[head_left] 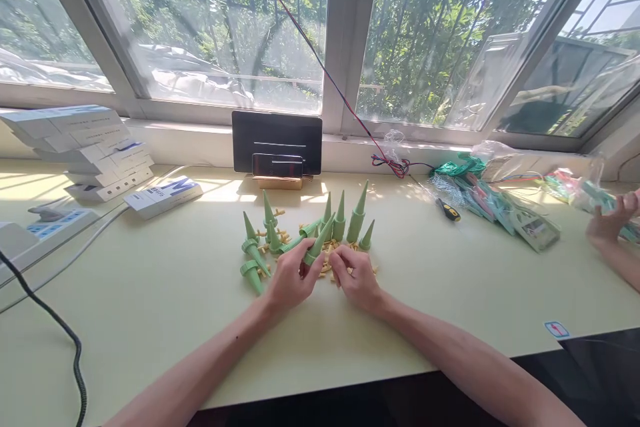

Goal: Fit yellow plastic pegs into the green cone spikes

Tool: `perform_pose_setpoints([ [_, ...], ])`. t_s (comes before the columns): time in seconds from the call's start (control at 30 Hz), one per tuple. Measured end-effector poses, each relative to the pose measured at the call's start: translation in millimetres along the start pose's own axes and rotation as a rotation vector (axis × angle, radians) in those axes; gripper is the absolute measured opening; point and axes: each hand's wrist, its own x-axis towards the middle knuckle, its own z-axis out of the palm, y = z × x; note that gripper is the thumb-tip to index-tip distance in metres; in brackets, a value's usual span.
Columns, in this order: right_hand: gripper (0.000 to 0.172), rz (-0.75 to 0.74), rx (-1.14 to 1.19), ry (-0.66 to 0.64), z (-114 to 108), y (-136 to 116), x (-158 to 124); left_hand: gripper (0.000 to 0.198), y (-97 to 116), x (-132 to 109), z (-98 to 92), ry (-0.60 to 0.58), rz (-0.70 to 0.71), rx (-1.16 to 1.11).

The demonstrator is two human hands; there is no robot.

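My left hand (pixel 293 279) is closed around a green plastic cone spike (pixel 320 240), its tip pointing up and to the right. Beside it, my right hand (pixel 357 277) has its thumb and fingers pinched together close to the spike's side; whatever they hold is hidden. Several more green cone spikes stand upright behind my hands, among them a tall spike (pixel 357 219) and a short spike (pixel 367 235). To the left, a collared spike (pixel 251 275) lies on its side. Small yellow pegs (pixel 327 267) are heaped on the table between and behind my hands.
A tablet (pixel 277 137) leans at the window with a phone (pixel 277 165) before it. Stacked white boxes (pixel 100 153) and a power strip (pixel 55 233) are left. A yellow-black cutter (pixel 449 210) and bagged parts (pixel 530 223) lie right, near another person's hand (pixel 613 217).
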Motion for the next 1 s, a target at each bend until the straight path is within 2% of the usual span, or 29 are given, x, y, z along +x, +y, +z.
perform_pose_setpoints([
  [0.37, 0.034, -0.015, 0.008, -0.003, -1.1, 4.7, -0.2, 0.019, -3.7, -1.0, 1.6, -0.015, 0.056, -0.047],
  [0.5, 0.034, 0.001, 0.002, 0.015, -0.2, 3.3, 0.5, 0.021, -6.1, -2.4, 2.2, -0.025, 0.032, -0.043],
  [0.77, 0.026, 0.049, 0.123, -0.006, 1.7, -1.0, -0.5, 0.019, -5.6, -2.1, 1.3, -0.029, 0.064, -0.049],
  [1.0, 0.033, 0.064, 0.138, -0.021, 0.9, -1.9, -0.8, 0.019, -6.0, -1.3, 0.2, -0.059, 0.052, -0.049],
])
